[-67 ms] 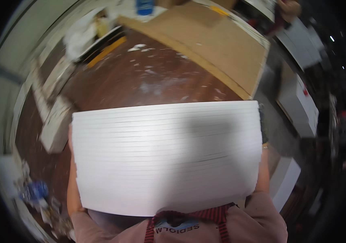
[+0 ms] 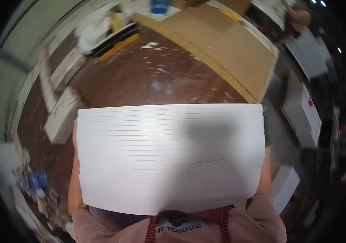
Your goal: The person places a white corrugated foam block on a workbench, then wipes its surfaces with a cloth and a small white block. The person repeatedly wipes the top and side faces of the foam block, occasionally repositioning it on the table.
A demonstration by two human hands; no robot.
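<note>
A wide stack of white sheets (image 2: 140,162), its layers showing as many thin lines, fills the middle of the view close to my chest. Along its left end lies my left hand (image 2: 75,133), seen only as a narrow strip of fingers against the edge. Something dark, seemingly a glove, covers my right hand (image 2: 267,127), which presses on the right end. Both forearms run up along the sides of the stack, so it is held between the two hands. Most of the fingers are hidden behind or under it.
Beyond the stack is a brown tabletop (image 2: 132,81) with white scraps (image 2: 150,45). A tan board (image 2: 217,44) lies at the far right, a blue container (image 2: 159,6) behind. White blocks (image 2: 63,115) sit left; a plastic bottle (image 2: 33,180) lower left. Another person (image 2: 298,18) is far right.
The surroundings have shifted and turned slightly in the view, the far side moving right. The stack sits a little further right in the picture, still between my hands.
</note>
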